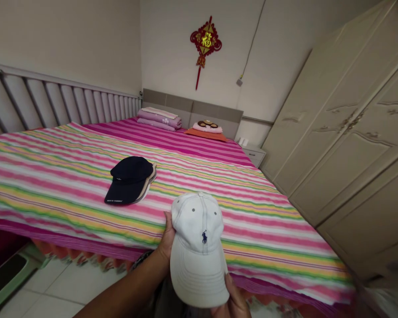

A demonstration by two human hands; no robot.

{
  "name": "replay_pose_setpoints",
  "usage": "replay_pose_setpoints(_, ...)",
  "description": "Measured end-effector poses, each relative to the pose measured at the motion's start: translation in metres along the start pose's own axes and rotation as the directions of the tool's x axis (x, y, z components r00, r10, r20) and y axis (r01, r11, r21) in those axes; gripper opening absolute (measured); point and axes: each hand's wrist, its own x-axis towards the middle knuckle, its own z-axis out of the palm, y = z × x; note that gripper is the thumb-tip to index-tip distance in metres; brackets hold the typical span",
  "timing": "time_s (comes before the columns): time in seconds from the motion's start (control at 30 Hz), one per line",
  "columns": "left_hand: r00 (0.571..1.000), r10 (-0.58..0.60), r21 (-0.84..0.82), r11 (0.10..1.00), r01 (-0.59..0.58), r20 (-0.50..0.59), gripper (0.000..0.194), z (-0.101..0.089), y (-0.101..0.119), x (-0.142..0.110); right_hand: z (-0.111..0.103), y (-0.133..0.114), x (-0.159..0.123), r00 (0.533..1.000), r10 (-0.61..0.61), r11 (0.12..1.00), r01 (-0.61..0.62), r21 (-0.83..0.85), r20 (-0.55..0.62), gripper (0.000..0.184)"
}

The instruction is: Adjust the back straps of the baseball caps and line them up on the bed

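Note:
I hold a white baseball cap with a small dark emblem on its front, over the near edge of the bed. My left hand grips the cap's left side, fingers hidden behind it. My right hand pinches the brim at the lower right. A dark navy cap lies on the striped bedspread to the left, stacked on one or two lighter caps whose brims peek out beneath it.
Folded pink bedding and a small cushion pile sit by the headboard. A tall cream wardrobe fills the right. A bedside cabinet stands in the corner. A green stool rests on the tiled floor at left.

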Motion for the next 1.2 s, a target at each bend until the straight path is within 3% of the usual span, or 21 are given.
replay_pose_setpoints(0.3, 0.997, -0.078, -0.010, 0.997, 0.078, 0.027, 0.085, -0.005, -0.018, 0.009, -0.019, -0.006, -0.006, 0.994, -0.039, 0.996, 0.047, 0.081, -0.098, 0.031)
replay_pose_setpoints(0.5, 0.999, -0.014, 0.062, 0.998, 0.012, 0.037, 0.046, -0.017, -0.032, -0.001, -0.033, -0.025, -0.005, 0.990, -0.070, 0.997, 0.074, 0.036, -0.119, 0.030)
replay_pose_setpoints(0.63, 1.000, -0.007, 0.143, 0.990, 0.010, -0.016, 0.032, -0.025, -0.040, -0.006, -0.034, -0.036, -0.004, 0.988, -0.080, 0.996, 0.085, 0.033, -0.129, 0.029)
replay_pose_setpoints(1.0, 0.999, -0.014, 0.257, 0.966, 0.024, -0.043, 0.043, -0.024, -0.040, 0.006, -0.034, -0.036, -0.004, 0.972, -0.162, 0.986, 0.165, 0.004, -0.172, 0.031)
replay_pose_setpoints(1.2, 0.998, -0.025, 0.269, 0.962, 0.038, -0.052, 0.045, -0.023, -0.043, 0.011, -0.045, -0.036, -0.005, 0.977, -0.132, 0.991, 0.129, -0.028, -0.168, 0.032)
